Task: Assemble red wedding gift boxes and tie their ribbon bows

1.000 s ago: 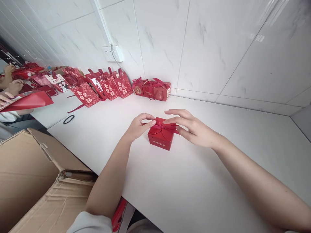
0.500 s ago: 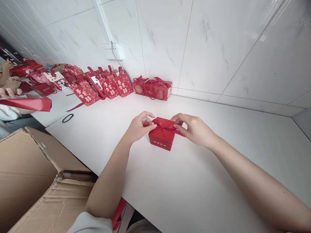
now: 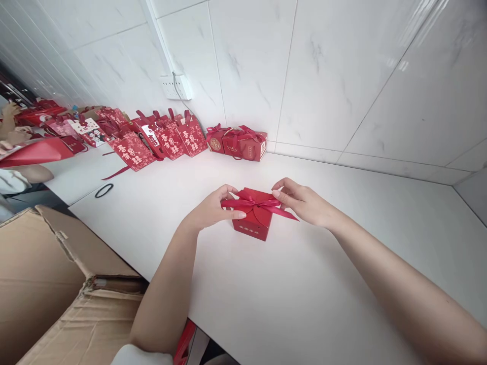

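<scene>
A small red gift box (image 3: 249, 228) with pale lettering on its front stands upright on the white table in front of me. A red ribbon (image 3: 254, 204) is tied in a bow across its top, one tail trailing off to the right. My left hand (image 3: 211, 208) is at the box's left side, thumb and fingers apart, with the thumb along the front and the ribbon's left end between them. On the other side, my right hand (image 3: 304, 203) pinches the right part of the bow between thumb and fingers.
Several red gift boxes (image 3: 251, 144) and paper bags (image 3: 192, 139) line the wall. A black ring (image 3: 104, 190) lies on the table (image 3: 304, 304). An open cardboard carton (image 3: 95, 248) stands at lower left. At far left, another person's hands (image 3: 17, 136) hold a red item.
My right hand has come down onto the bow and now pinches it. My left hand has loosened from the ribbon, its thumb stretching down the front. The co-worker's red item has tilted.
</scene>
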`<action>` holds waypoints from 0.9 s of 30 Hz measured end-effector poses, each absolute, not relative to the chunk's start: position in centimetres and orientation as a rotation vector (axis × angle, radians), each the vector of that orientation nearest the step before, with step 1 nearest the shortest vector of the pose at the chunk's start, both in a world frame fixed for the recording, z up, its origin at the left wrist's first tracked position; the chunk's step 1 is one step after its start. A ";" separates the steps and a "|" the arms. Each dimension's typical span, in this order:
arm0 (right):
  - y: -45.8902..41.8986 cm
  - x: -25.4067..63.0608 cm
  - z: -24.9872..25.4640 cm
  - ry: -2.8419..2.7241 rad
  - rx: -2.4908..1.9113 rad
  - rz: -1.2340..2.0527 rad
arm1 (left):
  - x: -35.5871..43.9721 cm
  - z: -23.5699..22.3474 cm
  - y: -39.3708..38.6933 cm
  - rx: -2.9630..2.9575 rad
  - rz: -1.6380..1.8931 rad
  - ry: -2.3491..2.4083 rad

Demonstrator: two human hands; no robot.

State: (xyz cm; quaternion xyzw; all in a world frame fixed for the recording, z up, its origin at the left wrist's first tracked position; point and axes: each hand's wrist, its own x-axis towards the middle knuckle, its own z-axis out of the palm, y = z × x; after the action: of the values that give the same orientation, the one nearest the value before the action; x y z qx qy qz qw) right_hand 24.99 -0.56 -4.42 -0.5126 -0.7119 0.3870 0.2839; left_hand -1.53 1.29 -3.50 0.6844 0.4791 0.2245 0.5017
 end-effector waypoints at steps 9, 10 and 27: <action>-0.5 25.4 -4.3 -2.000 -1.266 1.198 | 1.3 -5.2 1.3 1.598 0.945 1.279; -0.4 25.4 -4.3 -1.992 -1.250 1.196 | 1.4 -5.3 1.4 1.604 0.957 1.301; -0.1 24.9 -5.4 -1.879 -1.143 1.208 | 1.0 -4.9 1.3 1.741 1.018 1.324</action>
State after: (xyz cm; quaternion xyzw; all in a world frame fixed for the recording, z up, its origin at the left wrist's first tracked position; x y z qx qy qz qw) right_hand 24.89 -0.15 -5.37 -0.4329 -0.7118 0.4575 0.3108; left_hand 0.96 1.34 -4.92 0.6744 0.5126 0.3943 0.3564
